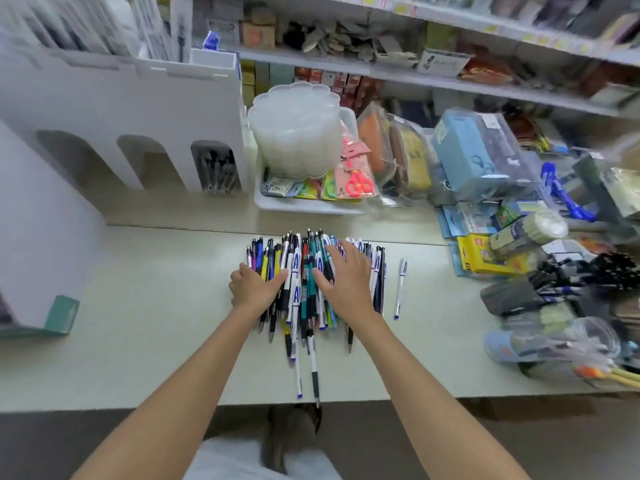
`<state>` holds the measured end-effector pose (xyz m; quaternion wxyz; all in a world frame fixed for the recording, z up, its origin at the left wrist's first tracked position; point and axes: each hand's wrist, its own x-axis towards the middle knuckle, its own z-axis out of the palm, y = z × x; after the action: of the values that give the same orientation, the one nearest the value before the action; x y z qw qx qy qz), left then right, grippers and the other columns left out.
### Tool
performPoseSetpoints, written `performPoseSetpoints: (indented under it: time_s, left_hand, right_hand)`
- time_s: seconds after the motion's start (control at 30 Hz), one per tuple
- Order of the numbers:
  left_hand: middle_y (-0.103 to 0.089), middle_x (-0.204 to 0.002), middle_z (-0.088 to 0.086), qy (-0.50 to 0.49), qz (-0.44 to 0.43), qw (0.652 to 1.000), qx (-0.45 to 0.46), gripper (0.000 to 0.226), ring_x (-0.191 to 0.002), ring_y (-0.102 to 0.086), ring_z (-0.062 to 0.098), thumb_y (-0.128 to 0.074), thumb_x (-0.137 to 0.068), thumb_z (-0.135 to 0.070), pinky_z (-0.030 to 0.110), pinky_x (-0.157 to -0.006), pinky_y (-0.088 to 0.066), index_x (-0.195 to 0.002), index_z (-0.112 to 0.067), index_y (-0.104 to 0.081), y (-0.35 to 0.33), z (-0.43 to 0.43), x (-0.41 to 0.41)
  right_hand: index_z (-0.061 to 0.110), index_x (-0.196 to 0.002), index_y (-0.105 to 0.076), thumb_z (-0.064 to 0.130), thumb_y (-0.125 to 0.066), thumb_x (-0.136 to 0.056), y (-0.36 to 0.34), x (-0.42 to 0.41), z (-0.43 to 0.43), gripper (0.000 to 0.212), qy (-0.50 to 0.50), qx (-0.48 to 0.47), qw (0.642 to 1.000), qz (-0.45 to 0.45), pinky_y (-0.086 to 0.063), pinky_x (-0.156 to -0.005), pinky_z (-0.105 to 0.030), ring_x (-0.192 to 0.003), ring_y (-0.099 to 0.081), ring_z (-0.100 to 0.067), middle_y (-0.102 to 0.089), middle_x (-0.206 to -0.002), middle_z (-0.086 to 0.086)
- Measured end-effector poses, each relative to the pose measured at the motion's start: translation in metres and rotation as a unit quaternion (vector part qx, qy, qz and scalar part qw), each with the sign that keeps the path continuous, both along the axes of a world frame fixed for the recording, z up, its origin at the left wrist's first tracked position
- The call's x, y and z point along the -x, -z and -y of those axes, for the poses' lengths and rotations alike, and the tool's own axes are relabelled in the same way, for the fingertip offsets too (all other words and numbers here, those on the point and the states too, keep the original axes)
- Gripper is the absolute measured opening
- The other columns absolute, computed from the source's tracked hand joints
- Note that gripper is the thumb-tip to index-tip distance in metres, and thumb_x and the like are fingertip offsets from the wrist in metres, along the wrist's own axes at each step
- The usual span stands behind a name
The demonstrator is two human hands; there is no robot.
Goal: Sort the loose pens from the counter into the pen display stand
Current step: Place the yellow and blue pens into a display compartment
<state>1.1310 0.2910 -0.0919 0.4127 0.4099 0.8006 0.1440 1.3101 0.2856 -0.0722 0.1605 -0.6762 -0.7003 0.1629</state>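
Counter (pixel 156 323), cluttered shelves (pixel 450 81) behind, left hand (pixel 256 289), right hand (pixel 346 277) flat on pen pile (pixel 304 258)

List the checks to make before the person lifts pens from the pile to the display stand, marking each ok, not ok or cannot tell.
1. Both hands at the pen pile: left hand and right hand rest on it. Ok.
2. Pens gripped for lifting: hands lie flat on top, nothing pinched. Not ok.
3. Display stand has free room: two arched slots look empty. Ok.
4. All pens gathered: one white pen lies apart, right of the pile. Not ok.
5. Pens clear of the counter edge: a black-grip pen reaches it. Not ok.
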Motion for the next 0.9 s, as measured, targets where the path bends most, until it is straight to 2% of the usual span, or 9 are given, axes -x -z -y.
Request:
performPoseSetpoints:
  time_s: [0.1,0.17,0.27,0.4,0.57,0.67,0.77,0.9]
  left_hand:
    - [-0.036,-0.147,0.02,-0.013,-0.027,0.999,-0.012,0.093,-0.136,-0.034,0.036,-0.061,-0.085,-0.063,0.045,-0.108,-0.033,-0.147,-0.002,-0.029,0.007,-0.001,-0.005]
    - [-0.044,-0.139,0.02,-0.027,-0.038,0.999,-0.028,0.085,-0.13,-0.04,0.036,-0.064,-0.084,-0.061,0.043,-0.105,-0.035,-0.14,-0.002,-0.038,0.011,-0.001,-0.005]
    - [-0.052,-0.126,0.018,-0.039,-0.037,0.998,-0.042,0.069,-0.116,-0.051,0.035,-0.068,-0.085,-0.05,0.043,-0.096,-0.043,-0.129,-0.003,-0.042,0.014,-0.003,-0.006]
    - [-0.059,-0.116,0.016,-0.029,-0.031,0.999,-0.02,0.063,-0.102,-0.06,0.034,-0.07,-0.084,-0.046,0.045,-0.087,-0.052,-0.121,-0.006,-0.04,0.012,-0.01,-0.006]
    - [-0.056,-0.124,0.02,-0.009,-0.044,0.999,-0.003,0.066,-0.111,-0.057,0.038,-0.068,-0.086,-0.044,0.046,-0.092,-0.05,-0.126,-0.002,-0.038,0.009,-0.013,-0.009]
    - [-0.054,-0.127,0.02,-0.019,-0.021,1.0,0.004,0.069,-0.113,-0.056,0.037,-0.07,-0.085,-0.045,0.047,-0.094,-0.049,-0.128,-0.001,-0.036,0.008,-0.015,-0.006]
    - [-0.053,-0.131,0.017,-0.022,0.011,1.0,0.0,0.075,-0.117,-0.054,0.034,-0.072,-0.084,-0.046,0.041,-0.092,-0.049,-0.133,-0.001,-0.037,0.006,-0.014,0.0]
    - [-0.058,-0.123,0.01,-0.017,0.037,0.999,-0.024,0.064,-0.11,-0.057,0.029,-0.072,-0.084,-0.046,0.039,-0.088,-0.049,-0.127,-0.007,-0.046,0.009,-0.011,0.001]
  right_hand:
    - [0.031,-0.154,-0.024,0.057,-0.037,-0.098,0.02,0.0,-0.004,0.063,-0.047,0.045,0.998,0.009,0.005,-0.122,-0.047,-0.151,0.004,-0.017,-0.006,-0.164,-0.001]
    - [0.033,-0.155,-0.017,0.059,-0.032,-0.098,0.032,-0.001,-0.005,0.064,-0.053,0.033,0.998,0.014,0.005,-0.122,-0.047,-0.151,0.009,-0.016,0.0,-0.165,0.001]
    - [0.035,-0.155,-0.015,0.059,-0.029,-0.099,0.04,-0.001,-0.005,0.063,-0.047,0.016,0.998,0.026,0.005,-0.122,-0.046,-0.151,0.009,-0.016,-0.001,-0.165,0.0]
    - [0.032,-0.155,-0.017,0.059,-0.028,-0.097,0.045,-0.001,-0.006,0.065,-0.043,0.007,0.999,0.015,0.006,-0.122,-0.045,-0.151,0.007,-0.018,-0.004,-0.164,-0.004]
    - [0.029,-0.154,-0.02,0.06,-0.024,-0.093,0.047,0.001,-0.006,0.068,-0.038,0.002,0.999,0.018,0.005,-0.122,-0.046,-0.151,0.001,-0.021,-0.01,-0.163,-0.006]
    - [0.029,-0.154,-0.021,0.06,-0.023,-0.093,0.048,0.002,-0.006,0.069,-0.036,0.003,0.999,0.023,0.005,-0.122,-0.047,-0.151,0.001,-0.022,-0.01,-0.163,-0.006]
    - [0.027,-0.154,-0.022,0.06,-0.025,-0.094,0.049,0.001,-0.006,0.069,-0.035,-0.002,0.999,0.028,0.002,-0.122,-0.048,-0.151,-0.001,-0.022,-0.011,-0.163,-0.007]
    - [0.025,-0.153,-0.024,0.058,-0.028,-0.094,0.051,0.002,-0.005,0.067,-0.029,-0.017,0.999,0.029,-0.003,-0.121,-0.051,-0.151,-0.005,-0.023,-0.015,-0.161,-0.008]
